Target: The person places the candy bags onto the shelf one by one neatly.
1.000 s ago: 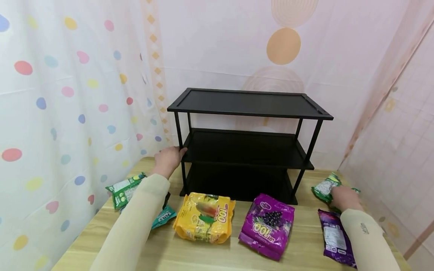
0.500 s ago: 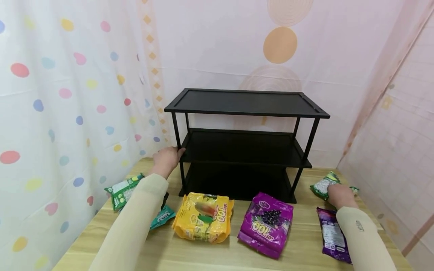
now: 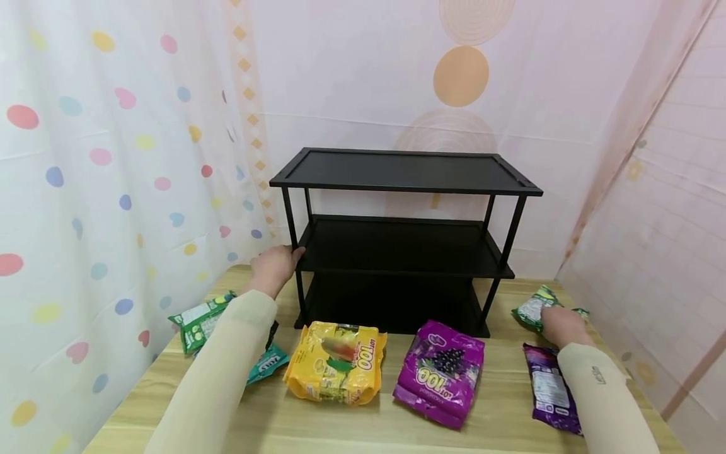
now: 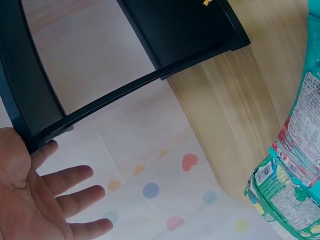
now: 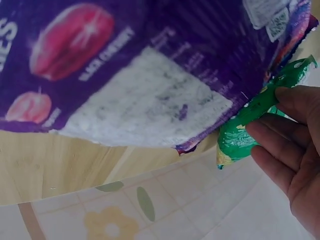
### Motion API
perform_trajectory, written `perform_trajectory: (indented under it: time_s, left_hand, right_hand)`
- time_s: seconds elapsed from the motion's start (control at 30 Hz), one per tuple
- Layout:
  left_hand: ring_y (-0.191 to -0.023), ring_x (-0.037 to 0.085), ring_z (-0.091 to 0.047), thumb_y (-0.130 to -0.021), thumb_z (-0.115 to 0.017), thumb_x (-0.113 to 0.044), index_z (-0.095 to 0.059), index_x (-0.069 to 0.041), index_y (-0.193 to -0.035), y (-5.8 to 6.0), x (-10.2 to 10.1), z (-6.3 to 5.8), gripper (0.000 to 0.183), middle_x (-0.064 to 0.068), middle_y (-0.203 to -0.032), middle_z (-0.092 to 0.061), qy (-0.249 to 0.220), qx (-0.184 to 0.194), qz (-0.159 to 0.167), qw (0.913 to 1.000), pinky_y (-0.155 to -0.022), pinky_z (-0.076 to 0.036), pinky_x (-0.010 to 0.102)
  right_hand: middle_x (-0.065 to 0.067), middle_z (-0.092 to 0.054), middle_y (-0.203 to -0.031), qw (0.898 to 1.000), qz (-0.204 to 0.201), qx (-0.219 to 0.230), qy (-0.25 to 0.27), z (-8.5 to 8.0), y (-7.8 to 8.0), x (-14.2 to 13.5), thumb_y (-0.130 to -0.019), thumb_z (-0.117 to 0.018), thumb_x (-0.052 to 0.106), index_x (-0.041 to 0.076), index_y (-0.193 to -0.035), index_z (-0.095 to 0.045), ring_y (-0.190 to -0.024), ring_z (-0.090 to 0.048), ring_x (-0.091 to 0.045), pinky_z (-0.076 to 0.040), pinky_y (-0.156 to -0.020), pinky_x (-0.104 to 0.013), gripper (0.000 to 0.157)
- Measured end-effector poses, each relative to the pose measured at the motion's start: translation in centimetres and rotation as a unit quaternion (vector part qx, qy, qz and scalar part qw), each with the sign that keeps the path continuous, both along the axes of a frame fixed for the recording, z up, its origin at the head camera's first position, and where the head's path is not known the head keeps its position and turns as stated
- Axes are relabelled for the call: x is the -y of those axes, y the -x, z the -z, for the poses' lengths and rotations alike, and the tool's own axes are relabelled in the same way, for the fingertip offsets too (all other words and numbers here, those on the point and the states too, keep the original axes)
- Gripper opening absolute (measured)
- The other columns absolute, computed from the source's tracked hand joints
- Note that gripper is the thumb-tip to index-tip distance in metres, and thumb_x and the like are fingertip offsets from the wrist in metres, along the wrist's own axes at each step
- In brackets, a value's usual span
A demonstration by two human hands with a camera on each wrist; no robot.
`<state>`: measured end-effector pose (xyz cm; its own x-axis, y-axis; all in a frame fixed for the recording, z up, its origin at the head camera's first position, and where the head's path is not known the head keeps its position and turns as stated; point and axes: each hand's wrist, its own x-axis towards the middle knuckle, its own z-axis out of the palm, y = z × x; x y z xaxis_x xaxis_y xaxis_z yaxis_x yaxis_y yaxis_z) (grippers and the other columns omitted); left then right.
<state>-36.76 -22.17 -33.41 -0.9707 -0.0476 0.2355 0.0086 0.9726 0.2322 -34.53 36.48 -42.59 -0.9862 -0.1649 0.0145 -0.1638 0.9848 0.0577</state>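
At the left side of a black three-tier shelf rack [image 3: 397,171], my left hand [image 3: 273,270] holds the middle tier's corner beside the front post. Its thumb and index finger are at that corner in the left wrist view, while the other fingers [image 4: 80,200] stretch out free. Far to the right, my right hand [image 3: 564,326] pinches a green candy bag [image 5: 240,142] between thumb and fingers. Close by, a dark purple candy bag [image 3: 549,386] lies partly under the right forearm; it fills much of the right wrist view.
A yellow candy bag [image 3: 337,364] and a magenta one [image 3: 441,375] lie in front of the rack on the wooden table [image 3: 329,435]. Beside the left forearm are another green bag [image 3: 195,325] and a teal bag [image 3: 268,362]. Patterned curtains [image 3: 363,75] surround the table.
The head view has turned slightly, so the whole scene sits a little further left. Both hands keep their places at the rack and the green candy bag.
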Motion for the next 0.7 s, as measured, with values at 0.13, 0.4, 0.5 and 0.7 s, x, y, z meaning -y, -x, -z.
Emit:
perform_trajectory:
  time_s: [0.13, 0.4, 0.5, 0.7]
  left_hand:
    - [-0.092, 0.050, -0.064, -0.108, -0.035, -0.041, -0.059, -0.004, -0.073, 0.1, 0.0, 0.0, 0.056, 0.025, -0.090, -0.067, -0.004, 0.004, 0.001, 1.0000, -0.084, -0.045, 0.069]
    - [-0.093, 0.050, -0.064, -0.108, -0.035, -0.042, -0.058, -0.005, -0.075, 0.3, -0.2, 0.0, 0.055, 0.024, -0.093, -0.067, -0.010, 0.005, 0.003, 0.9999, -0.086, -0.043, 0.070]
    - [-0.095, 0.051, -0.063, -0.108, -0.035, -0.041, -0.059, -0.005, -0.077, 0.3, -0.3, -0.1, 0.054, 0.025, -0.095, -0.067, -0.010, 0.006, 0.007, 0.9999, -0.087, -0.042, 0.071]
    - [-0.096, 0.050, -0.063, -0.108, -0.034, -0.041, -0.060, -0.004, -0.078, 0.4, -0.4, -0.1, 0.055, 0.026, -0.096, -0.068, -0.010, 0.011, 0.005, 0.9999, -0.087, -0.043, 0.069]
  right_hand:
    - [-0.028, -0.064, -0.087, 1.000, 0.012, 0.012, 0.014, -0.3, 0.0, 0.0, -0.087, -0.060, -0.003, -0.009, -0.092, -0.062, -0.080, -0.063, -0.043, -0.053, -0.071, -0.055, 0.008]
    - [-0.026, -0.063, -0.086, 0.999, 0.006, 0.018, 0.040, -1.8, -0.4, -0.1, -0.084, -0.059, -0.002, -0.008, -0.089, -0.063, -0.078, -0.063, -0.040, -0.052, -0.072, -0.056, 0.009]
    - [-0.023, -0.063, -0.082, 0.999, -0.005, 0.009, 0.038, -2.2, -0.3, -0.3, -0.082, -0.059, -0.001, -0.006, -0.083, -0.062, -0.073, -0.061, -0.036, -0.052, -0.068, -0.054, 0.006]
    - [-0.015, -0.061, -0.072, 0.998, -0.026, -0.037, 0.043, -3.1, 0.3, -0.6, -0.078, -0.062, 0.001, -0.003, -0.078, -0.059, -0.065, -0.058, -0.032, -0.051, -0.063, -0.051, 0.005]
